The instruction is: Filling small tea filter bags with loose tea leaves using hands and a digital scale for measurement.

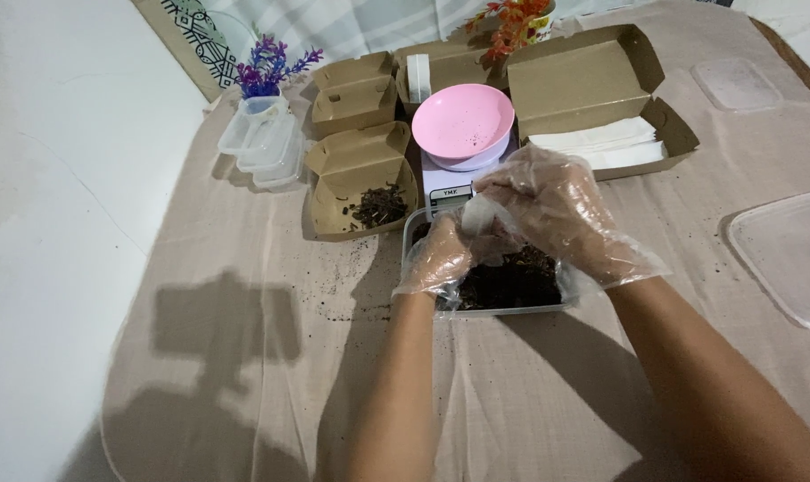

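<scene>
Both my hands wear loose clear plastic gloves and hover over a clear plastic container point(423, 223) filled with dark dried leaves point(512, 281). My left hand point(441, 254) and my right hand point(557, 210) meet above it, pinching a small white pouch point(481, 214) between their fingers. Just behind the container stands a small white kitchen scale point(447, 189) with a pink bowl point(463, 122) on top.
An open brown paper box point(362, 183) with some dark leaves sits left of the scale, more brown boxes point(356, 94) behind it. A larger open box point(592, 98) holds white sheets. Clear tubs point(267, 147), a clear lid point(784, 254), artificial flowers point(267, 67) stand around.
</scene>
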